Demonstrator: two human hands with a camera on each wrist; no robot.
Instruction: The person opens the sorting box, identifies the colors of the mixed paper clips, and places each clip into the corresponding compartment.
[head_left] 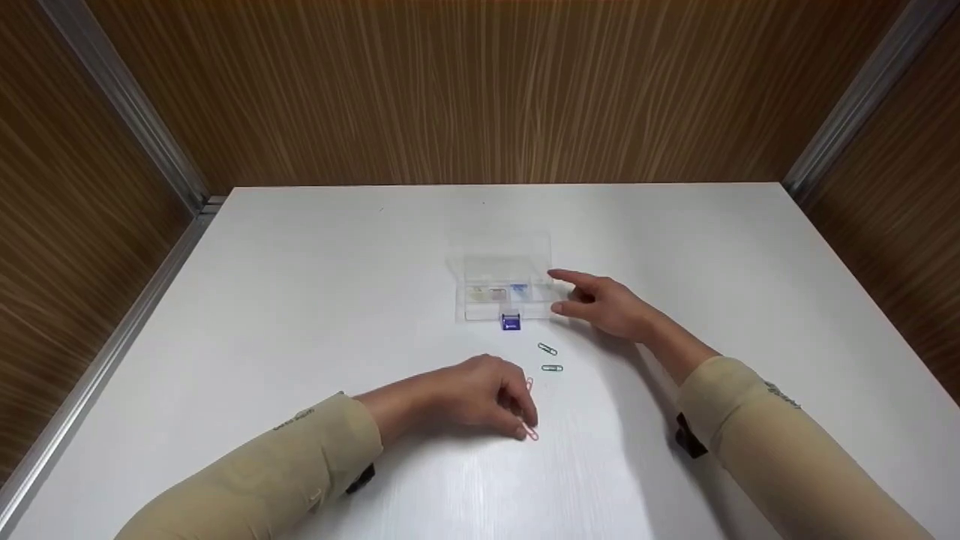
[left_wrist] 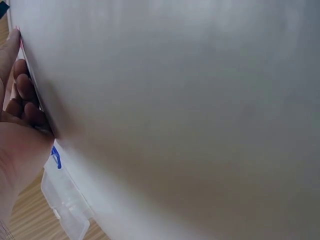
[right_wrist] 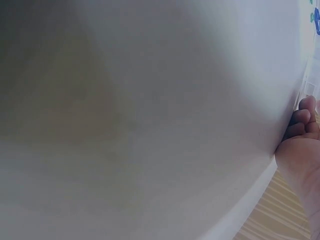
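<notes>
White table (head_left: 300, 300) enclosed by wood-grain walls (head_left: 480, 90) with metal corner strips (head_left: 120, 97).

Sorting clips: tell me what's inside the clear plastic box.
The clear plastic box holds pale and blue items in compartments; what they are is too blurred. The right hand covers its right edge.

Smooth white table (head_left: 300, 300), faint sheen. Clear glossy plastic compartment box (head_left: 504, 289). Thin coated-wire paper clips (head_left: 551, 367). Matt beige cloth sleeves (head_left: 300, 457). Wood-grain walls (head_left: 480, 90), metal trims.

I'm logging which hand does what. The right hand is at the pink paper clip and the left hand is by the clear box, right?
Swapped: the head view shows the left hand at the pink paper clip, and the right hand by the clear box.
</notes>
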